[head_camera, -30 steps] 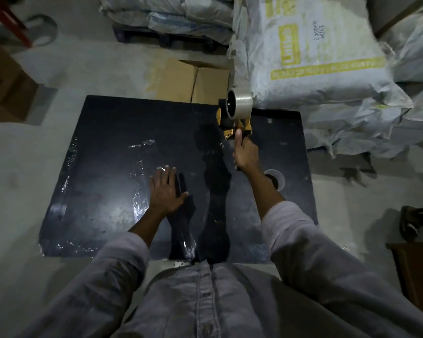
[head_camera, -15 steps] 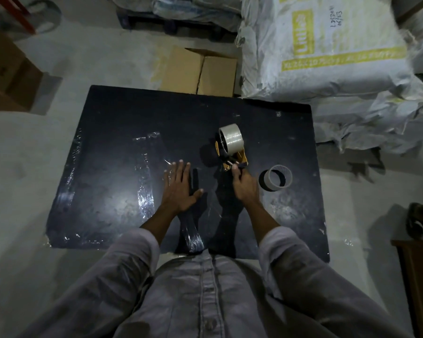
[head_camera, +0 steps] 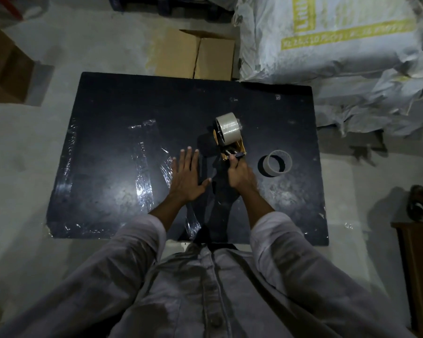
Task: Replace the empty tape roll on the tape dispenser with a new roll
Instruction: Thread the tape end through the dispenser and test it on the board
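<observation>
A yellow tape dispenser (head_camera: 235, 148) rests on the black table (head_camera: 122, 103) near its middle, with a full clear tape roll (head_camera: 228, 128) mounted on it. My right hand (head_camera: 241, 175) is closed around the dispenser's handle, thumb on top. My left hand (head_camera: 187, 178) lies flat on the table with fingers spread, just left of the dispenser, holding nothing. The empty tape core (head_camera: 277, 162) stands on the table to the right of my right hand.
Strips of clear tape (head_camera: 142, 164) are stuck to the table on the left. A cardboard box (head_camera: 195, 57) sits beyond the far edge. Large white sacks (head_camera: 332, 40) are piled at the back right. A brown cabinet (head_camera: 418, 269) stands at the right.
My right hand has drawn the dispenser back from the table's far edge toward me and lowered it onto the table. The left hand has stayed flat.
</observation>
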The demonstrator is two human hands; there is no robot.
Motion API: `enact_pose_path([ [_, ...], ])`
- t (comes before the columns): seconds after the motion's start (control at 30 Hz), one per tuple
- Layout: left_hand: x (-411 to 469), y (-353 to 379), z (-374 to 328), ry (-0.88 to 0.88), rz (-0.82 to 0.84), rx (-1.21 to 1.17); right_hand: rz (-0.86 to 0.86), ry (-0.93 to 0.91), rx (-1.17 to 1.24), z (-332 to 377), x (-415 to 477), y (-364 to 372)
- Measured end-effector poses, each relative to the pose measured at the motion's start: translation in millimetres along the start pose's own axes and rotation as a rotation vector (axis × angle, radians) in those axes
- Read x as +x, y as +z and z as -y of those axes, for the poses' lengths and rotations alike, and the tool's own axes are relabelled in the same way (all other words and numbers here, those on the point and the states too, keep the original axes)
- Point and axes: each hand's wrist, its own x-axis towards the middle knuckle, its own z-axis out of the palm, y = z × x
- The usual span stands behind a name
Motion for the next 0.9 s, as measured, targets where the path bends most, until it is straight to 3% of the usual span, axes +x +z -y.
enact_pose_path([
  [0.23,-2.7,-0.6,-2.1,0.003,-0.054,-0.019,-0.050,0.003,0.008,-25.0,-25.0,7.7],
  [0.9,-29.6,5.6,-2.1,0.094,0.047,0.079,-0.132,0.010,0.044,-84.7,-95.3,-1.0],
])
